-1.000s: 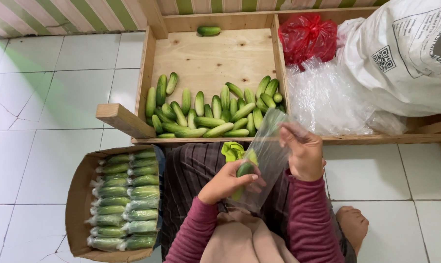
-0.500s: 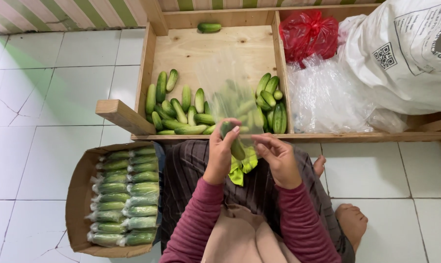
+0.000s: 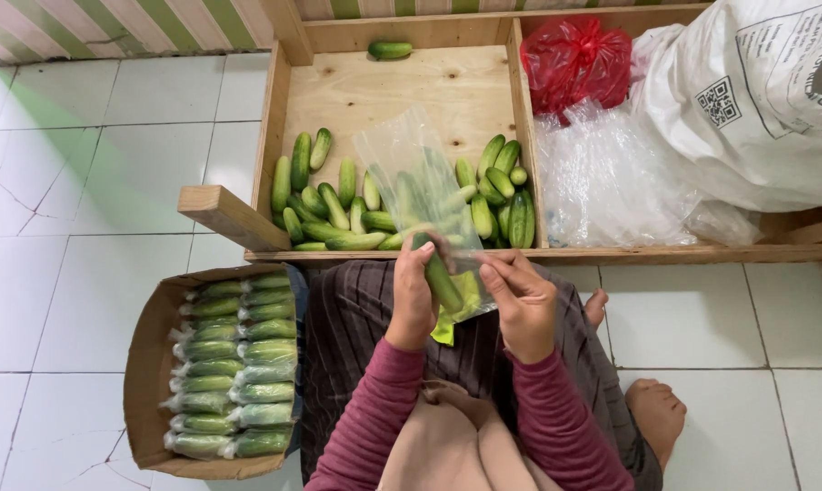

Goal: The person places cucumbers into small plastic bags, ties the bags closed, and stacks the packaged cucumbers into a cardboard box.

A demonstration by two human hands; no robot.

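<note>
Head-camera view: a clear plastic bag (image 3: 420,195), thin and see-through, is held upright over the lap, just in front of the wooden crate (image 3: 402,86). A dark green cucumber (image 3: 441,277) is gripped at its mouth by the left hand (image 3: 413,295), fingers closed. The bag's edge is pinched by the right hand (image 3: 523,300).
</note>
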